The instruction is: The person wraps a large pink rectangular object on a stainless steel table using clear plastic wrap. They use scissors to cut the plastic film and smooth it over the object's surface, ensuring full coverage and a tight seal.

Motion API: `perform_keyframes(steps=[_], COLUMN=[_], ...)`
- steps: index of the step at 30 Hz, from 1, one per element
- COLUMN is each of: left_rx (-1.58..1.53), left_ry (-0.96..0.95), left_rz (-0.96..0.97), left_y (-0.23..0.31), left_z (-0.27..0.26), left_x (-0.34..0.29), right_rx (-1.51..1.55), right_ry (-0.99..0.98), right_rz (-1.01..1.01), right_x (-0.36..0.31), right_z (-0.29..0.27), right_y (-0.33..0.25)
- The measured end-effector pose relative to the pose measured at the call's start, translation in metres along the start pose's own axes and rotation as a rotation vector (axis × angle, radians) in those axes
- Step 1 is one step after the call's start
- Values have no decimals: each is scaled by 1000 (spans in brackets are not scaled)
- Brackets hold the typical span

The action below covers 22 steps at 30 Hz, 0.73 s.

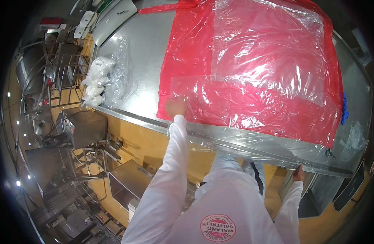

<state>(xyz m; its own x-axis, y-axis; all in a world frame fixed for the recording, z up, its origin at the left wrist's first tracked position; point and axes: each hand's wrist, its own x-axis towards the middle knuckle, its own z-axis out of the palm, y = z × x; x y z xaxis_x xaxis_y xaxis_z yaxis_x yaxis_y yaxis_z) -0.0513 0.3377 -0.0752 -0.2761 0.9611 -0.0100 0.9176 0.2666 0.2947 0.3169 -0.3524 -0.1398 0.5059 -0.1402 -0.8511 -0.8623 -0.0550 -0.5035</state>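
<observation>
A large red plastic bag (187,53) lies spread flat on the metal table. On top of it are clear plastic sheets (272,53), wrinkled and shiny. The nearer clear plastic sheet (235,95) stretches over the bag's front part and past the table's front edge. My left hand (177,107) is at the bag's near left corner, fingers curled on the clear plastic and slightly blurred. Down by the table's front edge on the right, my right hand (298,174) pinches the sheet's near edge, its fingertips partly hidden.
Clear bags with white contents (98,79) sit at the table's left end, beside a pale metal device (114,18). Scissors (330,153) lie near the bag's right corner, with a blue crumpled item (344,109) beyond. Metal racks (69,77) and equipment stand on the left floor.
</observation>
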Motion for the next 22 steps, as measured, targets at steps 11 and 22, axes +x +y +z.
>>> perform_keyframes(steps=[11,22], left_rx=[-432,-1010], left_ry=[-409,-351], left_rz=[271,311], left_y=[-4,25], left_z=[28,-17], left_x=[93,110], right_rx=[-171,9], right_ry=[183,221], right_rz=[-229,-302], right_x=[-40,-69], right_z=[3,8], right_y=[5,37])
